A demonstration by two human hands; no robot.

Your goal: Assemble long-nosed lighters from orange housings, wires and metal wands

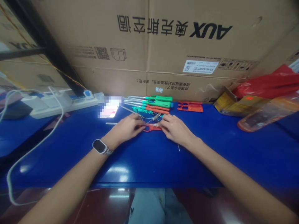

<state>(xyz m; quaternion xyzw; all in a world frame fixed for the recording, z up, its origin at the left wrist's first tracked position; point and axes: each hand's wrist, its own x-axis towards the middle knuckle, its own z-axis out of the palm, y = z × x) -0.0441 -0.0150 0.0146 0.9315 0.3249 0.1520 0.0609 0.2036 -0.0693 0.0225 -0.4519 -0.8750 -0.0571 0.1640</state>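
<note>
A red-orange lighter casing [152, 128] lies low over the blue table, its finger loop showing between my hands. My left hand [126, 128] is closed around its left end, where a thin metal tube [111, 123] sticks out to the left. The fingers of my right hand [174, 129] are bent over the right end, next to small pale parts in the casing. Thin wires [149, 118] run just behind it. My fingertips are partly hidden. Farther back lies a pile of green and orange long-necked lighters [161, 101], with small teal pieces [141, 110] in front.
Red lighter casing halves [190, 108] lie back right. A plastic bottle [263, 115] and an open carton [229, 101] stand at the right. A lit phone [112, 107] and a power strip [63, 104] with a white cable are left. A large cardboard box [149, 59] walls the back.
</note>
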